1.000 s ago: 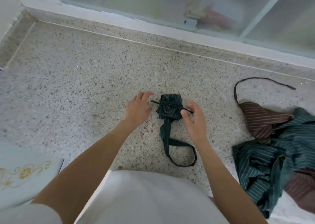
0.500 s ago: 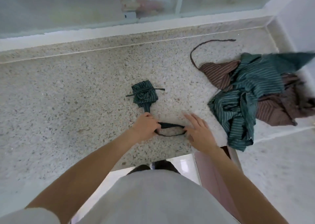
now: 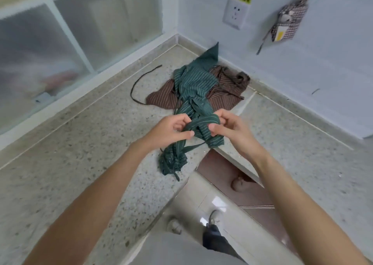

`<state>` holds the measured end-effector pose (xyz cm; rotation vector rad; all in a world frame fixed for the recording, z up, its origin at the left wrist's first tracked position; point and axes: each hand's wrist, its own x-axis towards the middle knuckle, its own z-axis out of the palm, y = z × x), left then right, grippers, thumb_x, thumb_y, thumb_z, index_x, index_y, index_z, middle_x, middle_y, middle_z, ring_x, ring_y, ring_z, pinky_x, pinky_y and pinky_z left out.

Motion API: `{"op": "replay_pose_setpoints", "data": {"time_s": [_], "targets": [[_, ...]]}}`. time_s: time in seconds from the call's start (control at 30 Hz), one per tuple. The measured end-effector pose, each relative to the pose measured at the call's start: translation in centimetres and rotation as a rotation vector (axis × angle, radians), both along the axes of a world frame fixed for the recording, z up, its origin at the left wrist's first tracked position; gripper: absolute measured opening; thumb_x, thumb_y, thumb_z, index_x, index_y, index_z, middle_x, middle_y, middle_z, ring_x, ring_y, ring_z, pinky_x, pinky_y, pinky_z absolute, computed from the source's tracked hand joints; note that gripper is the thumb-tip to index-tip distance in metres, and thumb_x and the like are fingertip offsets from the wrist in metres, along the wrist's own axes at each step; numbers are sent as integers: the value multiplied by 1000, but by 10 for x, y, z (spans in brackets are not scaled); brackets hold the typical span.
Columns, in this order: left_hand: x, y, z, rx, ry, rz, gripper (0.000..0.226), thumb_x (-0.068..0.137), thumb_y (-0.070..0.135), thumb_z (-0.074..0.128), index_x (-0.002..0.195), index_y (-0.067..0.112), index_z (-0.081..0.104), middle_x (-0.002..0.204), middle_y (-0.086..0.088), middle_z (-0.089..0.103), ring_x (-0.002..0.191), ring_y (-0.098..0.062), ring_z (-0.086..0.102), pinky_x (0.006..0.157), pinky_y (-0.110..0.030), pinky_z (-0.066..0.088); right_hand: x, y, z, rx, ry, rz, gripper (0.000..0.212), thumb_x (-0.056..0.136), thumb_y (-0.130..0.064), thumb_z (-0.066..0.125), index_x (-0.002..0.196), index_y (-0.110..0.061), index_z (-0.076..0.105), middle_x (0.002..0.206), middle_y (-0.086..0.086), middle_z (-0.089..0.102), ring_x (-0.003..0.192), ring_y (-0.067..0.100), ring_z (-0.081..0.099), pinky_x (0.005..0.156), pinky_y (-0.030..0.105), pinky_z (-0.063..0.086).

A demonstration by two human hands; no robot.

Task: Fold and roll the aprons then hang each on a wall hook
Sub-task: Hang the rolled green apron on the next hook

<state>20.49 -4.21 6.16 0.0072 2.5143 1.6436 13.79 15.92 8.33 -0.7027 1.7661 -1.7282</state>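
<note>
Over the near counter [image 3: 80, 143] edge I see my left hand [image 3: 169, 132] and right hand [image 3: 228, 129] both pinching a green apron [image 3: 193, 87] from the far corner heap; one rolled checked apron [image 3: 288, 22] already hangs, brown apron [image 3: 226, 91] left, I judge

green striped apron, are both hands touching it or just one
Touching, both. The head view shows the left hand and the right hand each pinching a fold of the green striped apron between curled fingers and thumb.
</note>
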Motion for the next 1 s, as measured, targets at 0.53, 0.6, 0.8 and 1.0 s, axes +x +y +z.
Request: {"op": "replay_pose_setpoints", "data": {"time_s": [0.53, 0.6, 0.8, 1.0], "targets": [[-188, 274, 127, -2, 364, -243, 23, 74, 10, 76, 78, 28, 61, 77, 16, 65, 73, 0, 60, 75, -19, 46, -113, 280, 138, 578, 917, -459, 13, 81, -8, 64, 90, -15, 57, 77, -5, 63, 71, 13, 59, 67, 31, 51], [-209, 304, 145, -36, 492, -206, 24, 73, 11, 77, 75, 29, 60, 75, 18, 64, 69, -1, 59, 73, -19, 47, -127, 298, 150, 623, 939, -548, 21, 81, -11, 62, 100, -17, 56, 76, -5, 61, 69, 14, 58, 68, 30, 48], [-267, 358, 204, 24, 578, -363, 25, 78, 3, 71, 80, 22, 54, 67, 14, 51, 57, -4, 40, 59, -12, 35, -173, 343, 209, 447, 504, -537, 7, 81, -9, 66, 80, -16, 65, 67, -5, 51, 63, 8, 49, 63, 20, 41], [-314, 355, 244, 18, 476, -616, 9, 88, 5, 61, 91, 13, 57, 86, 9, 62, 92, -4, 58, 85, -15, 44, -210, 343, 247, 224, 444, -443, 9, 83, -8, 63, 81, -16, 60, 84, 2, 61, 84, 12, 58, 89, 32, 46]]}}
